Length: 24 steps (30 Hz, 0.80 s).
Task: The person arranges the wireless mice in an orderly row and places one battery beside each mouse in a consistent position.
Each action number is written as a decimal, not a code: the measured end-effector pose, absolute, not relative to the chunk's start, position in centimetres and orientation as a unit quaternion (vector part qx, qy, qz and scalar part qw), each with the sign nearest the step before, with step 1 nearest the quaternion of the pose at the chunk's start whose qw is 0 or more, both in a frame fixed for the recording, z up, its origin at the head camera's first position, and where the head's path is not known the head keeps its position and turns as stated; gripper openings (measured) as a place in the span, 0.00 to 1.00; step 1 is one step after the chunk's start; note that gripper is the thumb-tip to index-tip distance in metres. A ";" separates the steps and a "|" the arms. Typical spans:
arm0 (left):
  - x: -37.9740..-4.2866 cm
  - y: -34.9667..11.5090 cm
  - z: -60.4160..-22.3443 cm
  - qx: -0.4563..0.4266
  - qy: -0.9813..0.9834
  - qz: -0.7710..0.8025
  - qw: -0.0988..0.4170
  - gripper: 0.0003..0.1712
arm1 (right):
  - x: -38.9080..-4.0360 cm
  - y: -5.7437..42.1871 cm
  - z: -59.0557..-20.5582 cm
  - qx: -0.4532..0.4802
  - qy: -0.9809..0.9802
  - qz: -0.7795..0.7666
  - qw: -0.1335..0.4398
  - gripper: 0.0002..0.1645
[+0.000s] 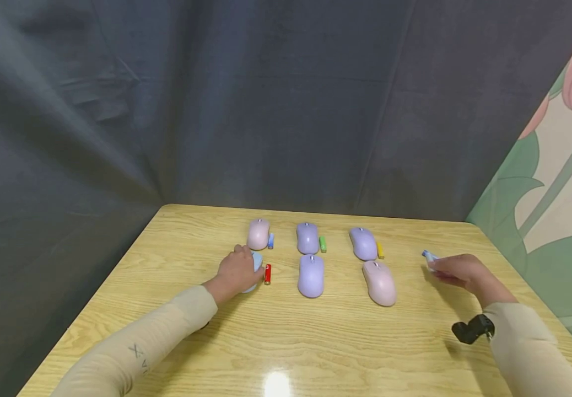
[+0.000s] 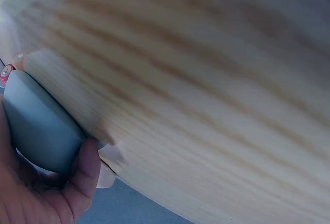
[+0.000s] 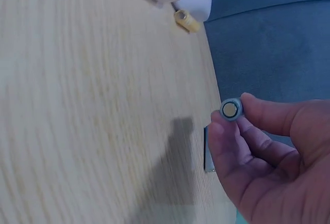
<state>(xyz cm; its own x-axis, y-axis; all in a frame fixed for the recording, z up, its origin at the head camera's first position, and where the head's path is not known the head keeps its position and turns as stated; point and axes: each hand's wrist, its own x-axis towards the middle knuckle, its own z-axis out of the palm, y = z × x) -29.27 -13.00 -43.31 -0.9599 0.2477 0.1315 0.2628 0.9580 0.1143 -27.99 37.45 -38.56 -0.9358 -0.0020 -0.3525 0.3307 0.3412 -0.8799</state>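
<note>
My left hand (image 1: 238, 270) grips a light blue computer mouse (image 1: 257, 263) on the table, its fingers curled around the sides. In the left wrist view the mouse (image 2: 44, 123) sits in the hand, a fingertip against its edge. A red battery (image 1: 268, 274) lies just right of that hand. On the right side my right hand (image 1: 462, 271) pinches a pale battery (image 1: 430, 261) between thumb and fingers, above the table. The right wrist view shows this battery (image 3: 230, 109) end-on. Beyond it a blue-and-white battery (image 3: 209, 149) lies on the table, partly hidden by the fingers.
On the wooden table (image 1: 345, 342) stand a pink mouse (image 1: 258, 234) with a blue battery (image 1: 271, 241), a purple mouse (image 1: 308, 238) with a green battery (image 1: 323, 244), and another purple mouse (image 1: 363, 243) with a yellow battery (image 1: 380, 250). Nearer are a lavender mouse (image 1: 311, 277) and pink mouse (image 1: 380, 284).
</note>
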 end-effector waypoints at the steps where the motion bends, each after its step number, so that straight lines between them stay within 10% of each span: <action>1: -29.3 -13.0 -43.3 -0.129 -0.988 -0.066 0.058 0.34 | -28.0 37.4 -38.5 0.101 0.796 -0.576 0.153 0.22; 7: -29.2 -12.9 -43.3 -0.126 -0.988 -0.066 0.054 0.34 | -28.0 37.6 -38.6 0.089 0.732 -0.650 0.186 0.04; 24: -29.4 -12.9 -43.2 -0.118 -0.990 -0.063 0.039 0.35 | -28.1 36.3 -38.2 0.052 0.669 -0.700 0.245 0.09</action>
